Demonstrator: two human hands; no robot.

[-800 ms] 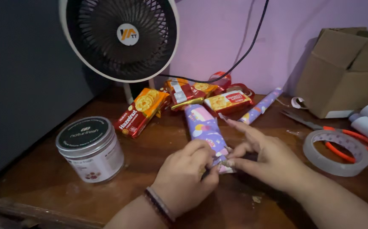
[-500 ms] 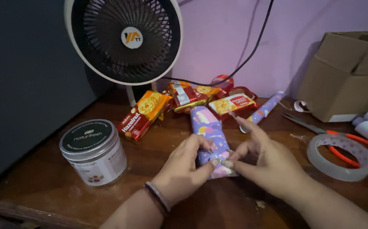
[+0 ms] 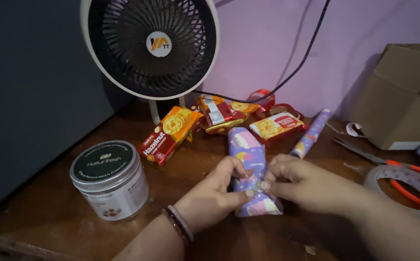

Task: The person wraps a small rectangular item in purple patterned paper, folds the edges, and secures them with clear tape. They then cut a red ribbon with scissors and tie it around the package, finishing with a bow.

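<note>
- The left hand [image 3: 215, 195] grips the packet [image 3: 251, 171] from its left side; the thumb lies across the wrapping paper and the fingers curl over the top edge.
- The right hand [image 3: 302, 183] closes on the same packet from the right, its thumb tip meeting the left thumb at a small fold in the middle of the paper.
- Both hands hold narrow, pinching the purple patterned paper against what it covers.
- The packet lies on the desk [image 3: 40, 203] near the front edge, about midway along it, its long side running away from the person.
- A bracelet [image 3: 181, 227] sits on the left wrist.
- A jar [image 3: 111, 179] with a dark lid stands towards the front left corner, well apart from the hands.
- A fan [image 3: 149, 46] stands at the back edge, left of centre.
- Before the fan's foot lie several biscuit packs [image 3: 169, 135], red and orange, just behind the packet.
- A paper roll [image 3: 311, 133] in the same purple pattern lies tilted behind the right hand, near it but apart.
- Scissors [image 3: 389, 162] with orange handles lie towards the right edge, partly under a tape ring [image 3: 406, 183].
- A cardboard box [image 3: 403, 96] stands at the back right corner.
- A black cable [image 3: 297, 67] hangs down the purple wall behind the biscuit packs.
</note>
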